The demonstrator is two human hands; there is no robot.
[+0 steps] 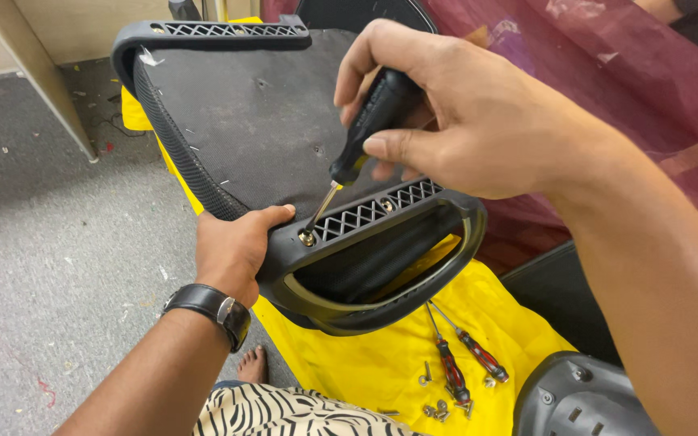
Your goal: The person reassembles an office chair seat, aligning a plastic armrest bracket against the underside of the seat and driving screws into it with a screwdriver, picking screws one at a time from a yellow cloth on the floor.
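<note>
Right hand (454,121) is gripping a black-handled screwdriver (369,129), its tip sitting on a screw (307,237) at the near-left corner of the armrest bracket (381,242). Left hand (236,246) is clasping the upturned chair seat (260,121) at its near edge. 2 red-handled screwdrivers (462,363) and loose screws (438,410) are lying on the yellow cloth (365,363), near its front edge. No containers in view.

Three screwdrivers in all: one black-handled screwdriver (369,121) in use, two red-handled screwdrivers (464,363) lying on the one yellow cloth (365,363); two armrests (381,258); one wristwatch (212,311); several loose screws (438,410).
</note>
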